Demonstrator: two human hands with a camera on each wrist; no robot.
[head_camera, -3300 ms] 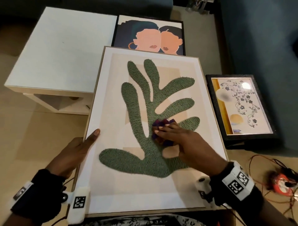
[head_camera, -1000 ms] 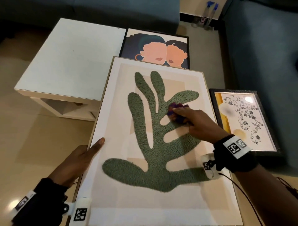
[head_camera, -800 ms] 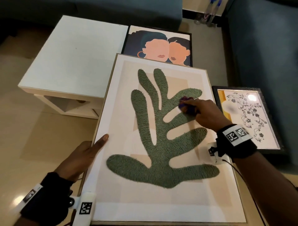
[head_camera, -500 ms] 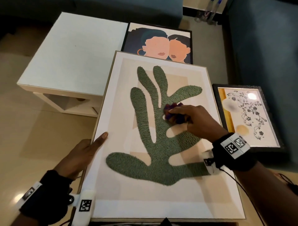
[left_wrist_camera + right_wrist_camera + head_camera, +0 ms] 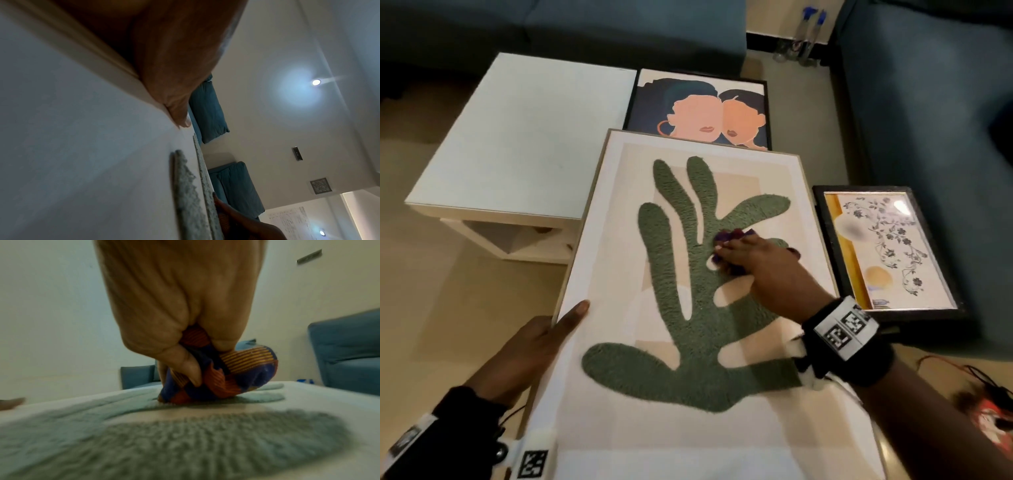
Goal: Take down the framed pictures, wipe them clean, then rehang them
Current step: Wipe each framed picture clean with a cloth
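While the left hand (image 5: 530, 346) steadies the big framed picture (image 5: 599, 342) with straight fingers along its edge, the right hand (image 5: 760, 270) works. Its curled fingers grip a bunched cloth (image 5: 222, 374) pressed onto the green tufted shape (image 5: 698, 325).

The right hand (image 5: 763, 270) is pressing a bunched cloth (image 5: 729, 237) onto the large framed picture (image 5: 688, 438) while the left hand (image 5: 530, 346) is resting on its left edge.

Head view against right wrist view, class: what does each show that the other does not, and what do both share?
Only the head view shows the left hand steadying the frame's edge, the portrait picture, the floral picture and the white table. Only the right wrist view shows the cloth's orange stripes and a wall. Both show the right hand gripping the cloth on the green tufted plant picture.
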